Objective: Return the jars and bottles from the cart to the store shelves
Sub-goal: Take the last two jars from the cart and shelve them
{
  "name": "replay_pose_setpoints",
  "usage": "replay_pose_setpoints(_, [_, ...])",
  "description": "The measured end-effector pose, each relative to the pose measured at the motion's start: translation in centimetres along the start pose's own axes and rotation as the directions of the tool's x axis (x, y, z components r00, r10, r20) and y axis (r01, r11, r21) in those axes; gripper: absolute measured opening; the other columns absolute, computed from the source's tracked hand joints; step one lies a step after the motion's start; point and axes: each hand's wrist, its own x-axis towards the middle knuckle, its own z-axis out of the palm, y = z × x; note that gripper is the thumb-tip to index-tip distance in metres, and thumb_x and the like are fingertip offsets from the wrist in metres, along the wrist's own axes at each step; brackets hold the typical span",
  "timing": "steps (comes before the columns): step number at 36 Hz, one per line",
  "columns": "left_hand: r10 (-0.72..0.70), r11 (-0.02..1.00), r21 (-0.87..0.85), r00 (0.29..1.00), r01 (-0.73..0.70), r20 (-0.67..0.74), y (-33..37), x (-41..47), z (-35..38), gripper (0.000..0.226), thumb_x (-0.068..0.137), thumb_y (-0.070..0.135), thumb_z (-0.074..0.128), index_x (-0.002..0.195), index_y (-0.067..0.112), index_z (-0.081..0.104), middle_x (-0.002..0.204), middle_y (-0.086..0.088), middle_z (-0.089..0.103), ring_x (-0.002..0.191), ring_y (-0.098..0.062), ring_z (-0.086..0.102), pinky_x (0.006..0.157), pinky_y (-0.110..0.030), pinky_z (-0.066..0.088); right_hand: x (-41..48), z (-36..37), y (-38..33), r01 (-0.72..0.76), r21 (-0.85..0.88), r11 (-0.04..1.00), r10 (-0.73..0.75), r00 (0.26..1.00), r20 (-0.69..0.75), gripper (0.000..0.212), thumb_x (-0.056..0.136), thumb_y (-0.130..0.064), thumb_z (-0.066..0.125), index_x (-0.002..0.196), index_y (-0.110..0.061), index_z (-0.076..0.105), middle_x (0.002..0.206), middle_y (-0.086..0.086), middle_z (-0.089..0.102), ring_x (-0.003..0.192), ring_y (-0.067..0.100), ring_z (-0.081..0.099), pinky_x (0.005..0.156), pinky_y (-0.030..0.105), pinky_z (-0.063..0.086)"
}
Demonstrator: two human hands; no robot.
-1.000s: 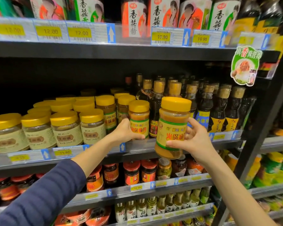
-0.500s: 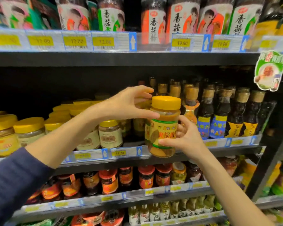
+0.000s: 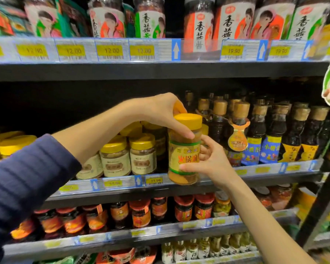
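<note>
The yellow-lidded clear jar of orange paste [image 3: 183,149], gripped at its shoulder by the left hand [image 3: 156,113] and at its label by the right hand [image 3: 215,164], should clear the clear plastic price rail [image 3: 122,182] upright.

I count two hands, my left hand [image 3: 158,113] and right hand [image 3: 213,164], on one jar [image 3: 185,155] — four shelves [image 3: 160,70], four 12.00 tags [image 3: 111,51], two 19.90 tags [image 3: 234,51], three blue arrows [image 3: 176,50].

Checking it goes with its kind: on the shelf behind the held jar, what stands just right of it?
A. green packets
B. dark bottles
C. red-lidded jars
B: dark bottles stand right of the jar in the right hand.
</note>
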Motion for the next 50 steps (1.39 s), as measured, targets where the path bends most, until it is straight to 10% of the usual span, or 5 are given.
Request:
replay_pose_setpoints(5, [0.038,0.996,-0.081,0.998,-0.042,-0.055,-0.5,-0.2,0.0,0.066,0.063,0.053,0.074,0.119,0.019,0.061,0.106,0.005,0.066,0.092,-0.008,0.063,0.066,-0.017,0.051,0.4,-0.1,-0.2,0.017,-0.038,0.999,-0.016,1.000,0.014,0.065,0.060,0.004,0.081,0.109,-0.029,0.053,0.103,-0.004,0.067,0.093,0.005,0.068,0.071,0.018,0.054])
replay_pose_setpoints(19, [-0.116,0.992,-0.069,0.987,0.109,-0.109,-1.8,0.6,-2.0,0.093,0.047,0.067,0.064,0.131,0.030,0.048,0.124,0.006,0.056,0.113,-0.016,0.053,0.098,-0.036,0.047,-1.1,-1.4,0.6,0.020,-0.226,0.974,-0.020,1.000,0.001,0.083,0.057,-0.028,0.082,0.133,-0.017,0.050,0.131,-0.003,0.058,0.119,0.006,0.055,0.101,0.025,0.046])
replay_pose_setpoints(30, [-0.156,0.985,-0.087,0.985,0.150,-0.069,-4.5,2.4,0.6,0.079,0.065,0.051,0.077,0.133,0.025,0.047,0.132,0.002,0.054,0.116,-0.017,0.053,0.097,-0.035,0.047,-3.7,-1.6,3.4,0.098,-0.784,0.613,0.024,0.990,0.143,0.069,0.083,-0.038,0.066,0.143,-0.025,0.033,0.146,-0.010,0.039,0.136,0.006,0.033,0.111,0.021,0.027])
replay_pose_setpoints(37, [-0.142,0.985,-0.100,0.990,0.142,0.013,-5.4,3.1,1.7,0.078,0.062,0.054,0.076,0.131,0.028,0.048,0.128,0.006,0.055,0.115,-0.015,0.054,0.096,-0.037,0.049,-4.1,-1.6,5.0,0.200,-0.886,0.418,0.001,0.975,0.221,0.074,0.088,-0.041,0.058,0.148,-0.019,0.020,0.156,-0.004,0.020,0.146,0.012,0.010,0.109,0.018,-0.011])
replay_pose_setpoints(50, [-0.168,0.985,-0.038,0.985,0.169,0.031,-6.6,3.7,3.5,0.089,0.068,0.048,0.076,0.143,0.022,0.035,0.144,-0.001,0.043,0.127,-0.021,0.046,0.096,-0.031,0.044,-3.7,-2.1,7.0,0.248,-0.922,0.297,-0.101,0.968,0.228,0.072,0.070,-0.039,0.074,0.132,-0.009,0.052,0.131,0.005,0.058,0.122,0.025,0.055,0.108,0.040,0.020])
